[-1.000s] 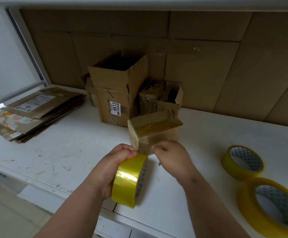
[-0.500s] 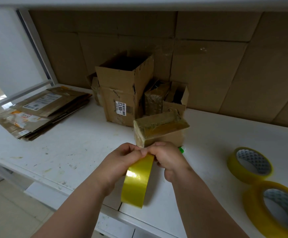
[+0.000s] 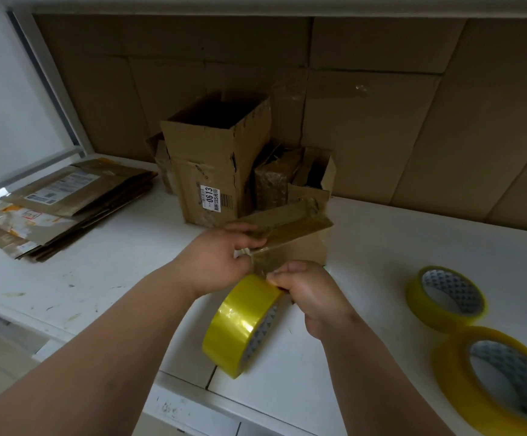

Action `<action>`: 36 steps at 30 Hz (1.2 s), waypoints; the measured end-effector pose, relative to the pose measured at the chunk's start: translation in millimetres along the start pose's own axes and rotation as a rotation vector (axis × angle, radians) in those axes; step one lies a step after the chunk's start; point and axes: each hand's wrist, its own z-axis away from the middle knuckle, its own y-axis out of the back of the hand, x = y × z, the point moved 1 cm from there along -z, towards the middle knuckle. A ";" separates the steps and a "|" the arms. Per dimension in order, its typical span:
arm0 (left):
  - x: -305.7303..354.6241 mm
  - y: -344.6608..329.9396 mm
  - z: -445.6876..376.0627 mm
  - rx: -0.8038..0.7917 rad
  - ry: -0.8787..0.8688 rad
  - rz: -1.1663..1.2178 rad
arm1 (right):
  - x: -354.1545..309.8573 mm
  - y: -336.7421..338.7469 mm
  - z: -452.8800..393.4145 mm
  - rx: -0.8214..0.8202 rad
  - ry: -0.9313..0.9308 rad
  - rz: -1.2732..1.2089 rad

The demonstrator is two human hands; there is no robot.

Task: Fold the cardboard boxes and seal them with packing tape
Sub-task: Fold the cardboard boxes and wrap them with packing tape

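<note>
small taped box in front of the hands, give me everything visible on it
The small box is brown cardboard, low and oblong, its top wrapped in glossy, wrinkled clear tape. It sits closed on the white table, tilted slightly, just in front of the tall open box. The left hand grips its near-left corner, fingers over the top. The right hand pinches tape at its near face, beside the yellow tape roll. A tape strip seems to run from roll to box.
</note>
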 end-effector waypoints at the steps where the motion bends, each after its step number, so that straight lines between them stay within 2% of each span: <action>1: -0.8 -0.7 1.0 0.012 -0.001 0.020 | 2.4 3.1 0.6 0.003 -0.001 -0.016; 17: 0.3 -20.7 2.0 0.202 -0.100 0.018 | 10.0 12.6 8.7 0.007 0.033 -0.087; 23: -9.1 1.7 2.3 0.196 -0.067 -0.056 | 6.4 14.7 15.2 0.003 0.094 -0.085; 29: -31.3 25.3 11.6 0.130 -0.037 -0.143 | -3.8 23.4 28.1 -0.067 0.236 -0.008; 33: -43.7 24.8 20.8 0.192 0.061 -0.083 | -5.7 32.7 31.7 -0.086 0.254 -0.036; 36: -45.4 27.6 23.9 0.249 0.070 -0.046 | -7.8 38.6 35.9 -0.075 0.243 -0.094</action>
